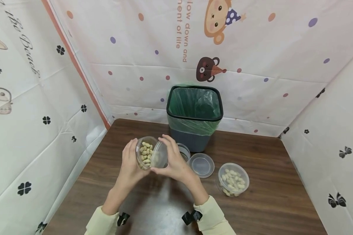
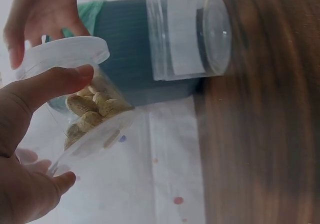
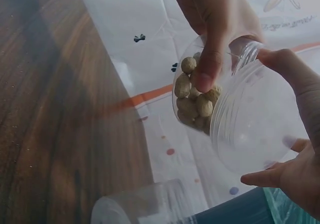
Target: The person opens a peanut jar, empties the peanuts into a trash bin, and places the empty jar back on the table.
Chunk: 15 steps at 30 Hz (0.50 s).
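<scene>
My left hand grips a clear plastic jar that holds several unshelled peanuts. The jar is tilted above the table. At its mouth my right hand holds a translucent round lid, fingers and thumb spread across its rim. Whether the lid is seated on the jar or just loose of it, I cannot tell. In the left wrist view, the left thumb lies along the jar's wall, with peanuts showing behind it.
A dark bin with a green liner stands at the back. Before it are another clear jar and a loose lid on the wooden table. To the right sits a jar of peanuts. Printed cloth walls surround the table.
</scene>
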Each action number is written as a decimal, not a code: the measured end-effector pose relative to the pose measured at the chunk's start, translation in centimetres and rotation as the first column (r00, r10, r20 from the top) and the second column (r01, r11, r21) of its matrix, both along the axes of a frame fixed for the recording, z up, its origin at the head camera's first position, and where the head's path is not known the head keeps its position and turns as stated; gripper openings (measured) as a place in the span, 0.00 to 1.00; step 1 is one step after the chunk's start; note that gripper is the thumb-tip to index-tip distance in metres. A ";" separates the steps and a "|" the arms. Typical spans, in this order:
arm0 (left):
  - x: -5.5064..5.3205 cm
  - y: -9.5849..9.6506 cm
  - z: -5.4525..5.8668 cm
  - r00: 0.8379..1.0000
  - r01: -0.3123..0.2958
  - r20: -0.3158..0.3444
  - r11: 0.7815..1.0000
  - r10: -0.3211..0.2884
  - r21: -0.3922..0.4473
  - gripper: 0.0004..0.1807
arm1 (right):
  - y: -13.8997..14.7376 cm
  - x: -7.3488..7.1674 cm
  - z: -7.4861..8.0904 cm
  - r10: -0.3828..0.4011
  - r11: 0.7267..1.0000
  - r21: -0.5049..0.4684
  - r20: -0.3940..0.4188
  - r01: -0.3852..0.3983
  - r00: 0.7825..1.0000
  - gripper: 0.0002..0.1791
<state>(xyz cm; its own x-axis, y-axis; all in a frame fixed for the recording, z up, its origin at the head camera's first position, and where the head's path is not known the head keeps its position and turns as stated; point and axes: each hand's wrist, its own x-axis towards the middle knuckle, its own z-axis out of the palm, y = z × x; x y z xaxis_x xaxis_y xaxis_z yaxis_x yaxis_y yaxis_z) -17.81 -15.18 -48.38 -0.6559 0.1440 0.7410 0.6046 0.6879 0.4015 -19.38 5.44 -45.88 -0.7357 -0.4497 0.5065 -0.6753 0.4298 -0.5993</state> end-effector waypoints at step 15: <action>0.7 -4.4 -3.1 0.958 -0.198 0.248 0.960 0.146 0.200 0.69 | -3.0 -1.0 -2.9 -0.047 0.999 0.006 0.144 0.047 0.988 0.58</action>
